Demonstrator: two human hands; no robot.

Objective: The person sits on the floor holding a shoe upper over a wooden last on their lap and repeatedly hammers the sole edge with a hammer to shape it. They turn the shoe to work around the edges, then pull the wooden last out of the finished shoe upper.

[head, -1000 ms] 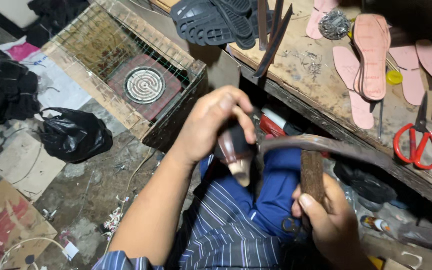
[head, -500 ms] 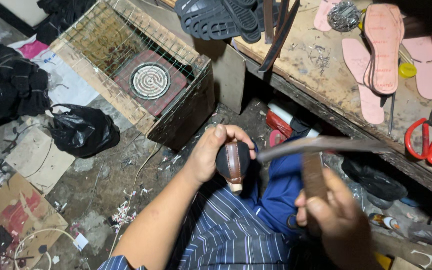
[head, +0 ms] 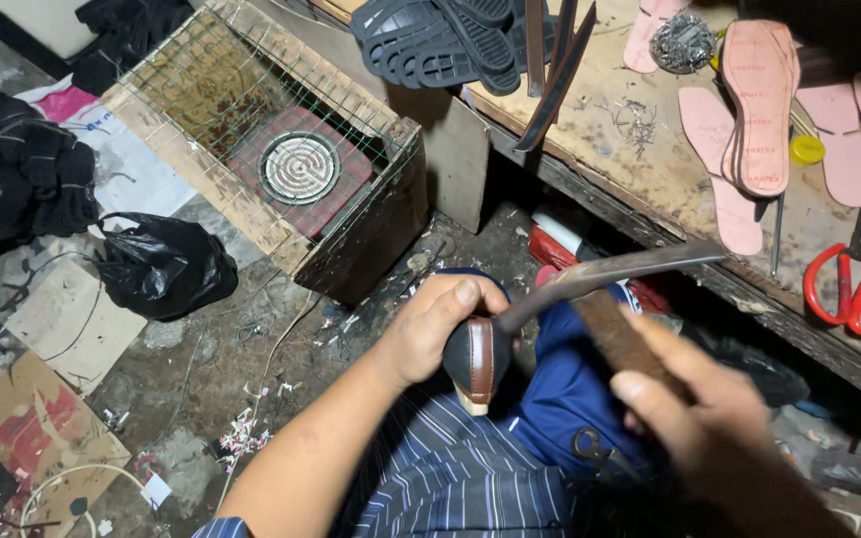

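left hand (head: 435,334) wraps tight around a dark shoe heel (head: 477,361), bracing it over the lap so its brown strip faces up for working. right hand (head: 695,413), grip closed on a brown handle, holds a long curved metal tool (head: 605,271) with its tip at the heel. red scissors (head: 854,284) and pink insoles (head: 759,105) lie within reach on the tabletop (head: 640,159).

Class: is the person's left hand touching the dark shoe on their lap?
Touching. The head view shows the left hand wrapped over the dark shoe, thumb pressed on its top.
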